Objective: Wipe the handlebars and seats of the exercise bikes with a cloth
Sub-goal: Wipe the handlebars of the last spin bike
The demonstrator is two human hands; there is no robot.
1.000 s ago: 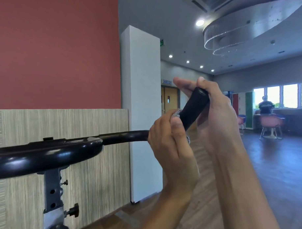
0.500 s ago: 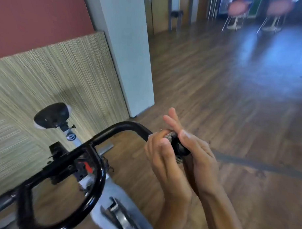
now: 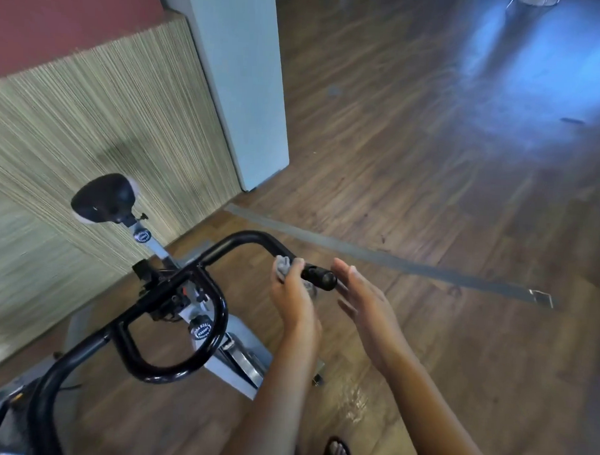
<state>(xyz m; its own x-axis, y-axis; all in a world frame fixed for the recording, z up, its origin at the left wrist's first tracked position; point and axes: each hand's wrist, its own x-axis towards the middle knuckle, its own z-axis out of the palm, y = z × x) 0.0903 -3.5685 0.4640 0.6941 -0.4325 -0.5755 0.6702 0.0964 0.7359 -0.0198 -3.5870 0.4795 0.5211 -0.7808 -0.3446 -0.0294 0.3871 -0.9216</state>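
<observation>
A black handlebar [image 3: 223, 248] of an exercise bike curves across the lower left, ending in a black grip [image 3: 319, 277]. My left hand [image 3: 291, 295] holds a small grey cloth [image 3: 283, 265] wrapped against the bar just behind that grip. My right hand [image 3: 364, 297] hovers just right of the grip's end with fingers straight, apart from it. The bike's black seat [image 3: 104, 198] stands on its post at the left, near the wall.
A striped wood-panel wall [image 3: 91, 118] and a white pillar [image 3: 239, 82] stand behind the bike. A grey floor strip [image 3: 392, 261] crosses the wooden floor. The bike's grey frame [image 3: 239, 354] is below the bars. A sandalled foot [image 3: 336, 453] shows at the bottom.
The view has tilted further down. My right hand has let go of the grip's end and opened to its right. My left hand stays on the bar with the cloth.
</observation>
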